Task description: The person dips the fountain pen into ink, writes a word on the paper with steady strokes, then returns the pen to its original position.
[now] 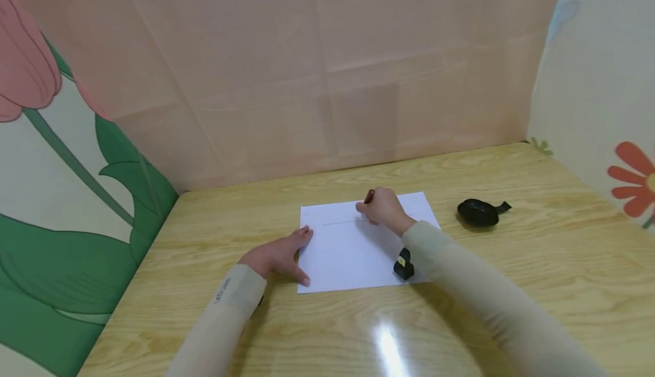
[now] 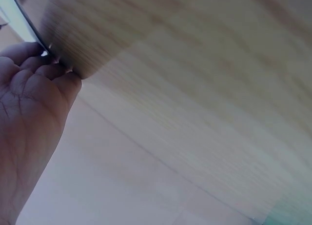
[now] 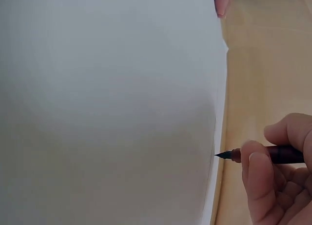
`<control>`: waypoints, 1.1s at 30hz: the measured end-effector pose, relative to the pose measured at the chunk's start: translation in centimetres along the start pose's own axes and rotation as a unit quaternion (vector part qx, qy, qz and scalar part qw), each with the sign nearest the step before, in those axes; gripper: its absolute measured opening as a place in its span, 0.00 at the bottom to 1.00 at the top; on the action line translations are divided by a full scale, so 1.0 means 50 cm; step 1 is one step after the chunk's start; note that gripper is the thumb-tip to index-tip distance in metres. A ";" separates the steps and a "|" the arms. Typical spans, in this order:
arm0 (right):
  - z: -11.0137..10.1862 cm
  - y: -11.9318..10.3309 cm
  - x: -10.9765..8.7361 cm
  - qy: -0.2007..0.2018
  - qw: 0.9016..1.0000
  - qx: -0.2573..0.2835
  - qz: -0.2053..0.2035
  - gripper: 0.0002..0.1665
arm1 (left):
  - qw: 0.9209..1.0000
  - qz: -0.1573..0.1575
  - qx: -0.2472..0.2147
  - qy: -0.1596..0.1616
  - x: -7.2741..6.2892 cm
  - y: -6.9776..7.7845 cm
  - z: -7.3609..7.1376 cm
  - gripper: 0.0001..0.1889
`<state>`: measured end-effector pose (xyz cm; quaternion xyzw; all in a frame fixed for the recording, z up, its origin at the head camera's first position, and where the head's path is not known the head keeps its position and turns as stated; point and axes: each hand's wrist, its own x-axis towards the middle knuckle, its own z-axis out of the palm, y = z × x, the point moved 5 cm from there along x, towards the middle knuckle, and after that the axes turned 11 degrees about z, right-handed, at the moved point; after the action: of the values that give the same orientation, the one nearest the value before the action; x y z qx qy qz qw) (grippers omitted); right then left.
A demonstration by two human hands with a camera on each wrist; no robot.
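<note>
On the wooden table lies a white sheet of paper point(image 1: 348, 257) with a thin line running across its upper part. My right hand point(image 1: 382, 209) pinches a dark red pen point(image 1: 369, 196) over the top of the sheet. In the right wrist view the pen point(image 3: 287, 154) shows a pointed black tip, right at the line near the paper's edge. At the sheet's left edge my left hand point(image 1: 278, 255) rests with thumb and fingers spread. The left wrist view shows the fingertips of the left hand point(image 2: 34, 98) along that edge.
A black oval object point(image 1: 478, 213) with a short tail sits on the table to the right of the paper. Beside the right sleeve, a small black device point(image 1: 403, 268) overlaps the sheet. A pink backdrop point(image 1: 307, 81) rises behind the table point(image 1: 204, 218), with painted walls at both sides.
</note>
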<state>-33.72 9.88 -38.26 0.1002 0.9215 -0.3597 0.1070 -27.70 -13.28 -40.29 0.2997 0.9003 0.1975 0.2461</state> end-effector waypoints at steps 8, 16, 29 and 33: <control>0.006 -0.006 -0.007 0.004 0.998 -0.039 -0.044 0.17 | 1.000 0.001 -0.001 0.000 -0.001 -0.003 0.001 0.58; 0.020 -0.025 0.002 0.027 0.985 -0.130 -0.107 0.12 | 1.000 -0.003 -0.001 0.000 -0.002 -0.007 0.001 0.58; 0.031 -0.026 -0.002 0.018 0.984 -0.165 -0.065 0.15 | 1.000 -0.001 0.004 -0.005 0.003 -0.007 0.002 0.58; 0.032 -0.023 -0.005 0.011 0.985 -0.162 -0.052 0.16 | 1.000 0.003 0.008 -0.003 0.004 -0.004 0.001 0.58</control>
<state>-33.59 7.91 -38.59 0.0370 0.9727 -0.2097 0.0925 -27.92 -13.30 -40.49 0.3051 0.9002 0.1896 0.2461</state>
